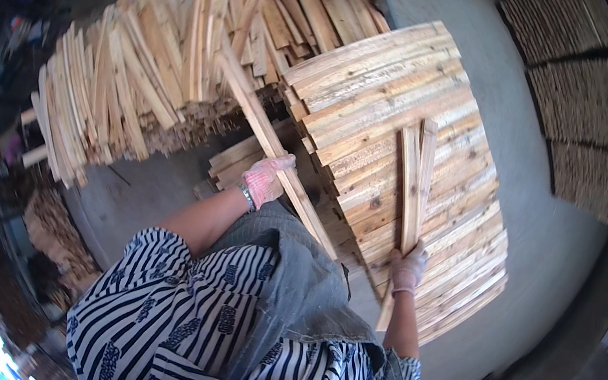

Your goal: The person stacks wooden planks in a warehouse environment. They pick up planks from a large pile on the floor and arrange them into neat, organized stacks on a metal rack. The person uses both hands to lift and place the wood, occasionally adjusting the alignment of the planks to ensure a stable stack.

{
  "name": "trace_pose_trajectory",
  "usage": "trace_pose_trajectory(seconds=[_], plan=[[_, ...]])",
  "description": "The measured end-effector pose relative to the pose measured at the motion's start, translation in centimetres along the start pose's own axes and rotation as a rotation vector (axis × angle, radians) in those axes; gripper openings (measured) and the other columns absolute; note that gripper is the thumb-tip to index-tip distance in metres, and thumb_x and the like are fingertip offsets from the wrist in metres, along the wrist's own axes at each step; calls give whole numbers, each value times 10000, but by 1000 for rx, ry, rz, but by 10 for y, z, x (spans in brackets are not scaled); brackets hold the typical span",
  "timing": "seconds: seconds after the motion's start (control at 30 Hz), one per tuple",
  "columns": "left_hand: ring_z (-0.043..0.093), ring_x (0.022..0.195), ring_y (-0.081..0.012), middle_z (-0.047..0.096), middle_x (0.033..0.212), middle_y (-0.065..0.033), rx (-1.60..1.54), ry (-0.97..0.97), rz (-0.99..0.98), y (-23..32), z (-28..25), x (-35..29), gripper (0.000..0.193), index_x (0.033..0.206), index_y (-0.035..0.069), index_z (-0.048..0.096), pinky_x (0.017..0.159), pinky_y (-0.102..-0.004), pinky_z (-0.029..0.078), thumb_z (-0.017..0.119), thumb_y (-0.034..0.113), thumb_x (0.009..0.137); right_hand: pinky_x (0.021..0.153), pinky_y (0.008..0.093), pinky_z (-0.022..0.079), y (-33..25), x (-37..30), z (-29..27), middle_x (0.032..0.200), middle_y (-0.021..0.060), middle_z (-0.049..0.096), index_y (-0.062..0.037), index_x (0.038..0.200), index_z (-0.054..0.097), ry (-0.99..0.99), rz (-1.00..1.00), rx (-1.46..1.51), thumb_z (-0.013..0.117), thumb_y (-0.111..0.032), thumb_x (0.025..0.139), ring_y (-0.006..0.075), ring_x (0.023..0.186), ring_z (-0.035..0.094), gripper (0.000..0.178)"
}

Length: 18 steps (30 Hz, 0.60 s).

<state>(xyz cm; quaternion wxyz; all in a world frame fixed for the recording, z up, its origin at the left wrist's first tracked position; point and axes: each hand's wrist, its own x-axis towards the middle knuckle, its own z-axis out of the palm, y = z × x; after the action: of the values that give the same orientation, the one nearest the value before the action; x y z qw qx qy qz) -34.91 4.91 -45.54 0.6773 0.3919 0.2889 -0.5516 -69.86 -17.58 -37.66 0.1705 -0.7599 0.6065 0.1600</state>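
My left hand (pixel 266 180), in a pinkish thin glove, is closed around a long narrow wooden board (pixel 254 112). That board slants across in front of my body, its far end close to a loose wood pile. My right hand (pixel 409 268), in a pale thin glove, grips the near part of wooden strips (pixel 412 195). They are two strips, slightly fanned apart at the far end, and lie over a neat layer of side-by-side boards (pixel 374 149). My right fingers are partly hidden behind the strips.
A large untidy pile of loose boards (pixel 152 66) stands at the far left. Shorter boards (pixel 232 165) lie low between it and the neat stack. Bundled wood stacks (pixel 590 88) line the far right beyond the grey floor (pixel 511 111). More wood (pixel 58 235) is heaped at the left.
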Motion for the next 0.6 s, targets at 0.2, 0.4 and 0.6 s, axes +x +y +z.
trace_pose_trajectory(seconds=[0.2,0.4,0.6], plan=[[533,1237,-265,581,1342,-123,85,-8,3,-54,23,85,518,1342,31,543,1045,-423,436,693,328,945,1018,454,457,6,16,10,1274,269,518,-38,1434,369,-21,-27,-93,787,-292,755,430,1195,519,837],[432,1301,-190,461,1427,-92,292,-140,136,-76,-17,111,594,1412,61,469,1077,-333,338,688,338,935,1013,482,435,3,14,6,1257,337,523,57,1439,321,-32,-69,-59,771,-262,741,487,1166,518,890],[397,1411,-245,376,1560,-152,71,-80,-37,-62,16,16,624,1495,-1,355,1187,-366,296,468,413,1042,1009,474,441,17,15,13,1246,338,527,61,1424,324,-62,-75,-35,803,-262,716,480,1158,527,913]])
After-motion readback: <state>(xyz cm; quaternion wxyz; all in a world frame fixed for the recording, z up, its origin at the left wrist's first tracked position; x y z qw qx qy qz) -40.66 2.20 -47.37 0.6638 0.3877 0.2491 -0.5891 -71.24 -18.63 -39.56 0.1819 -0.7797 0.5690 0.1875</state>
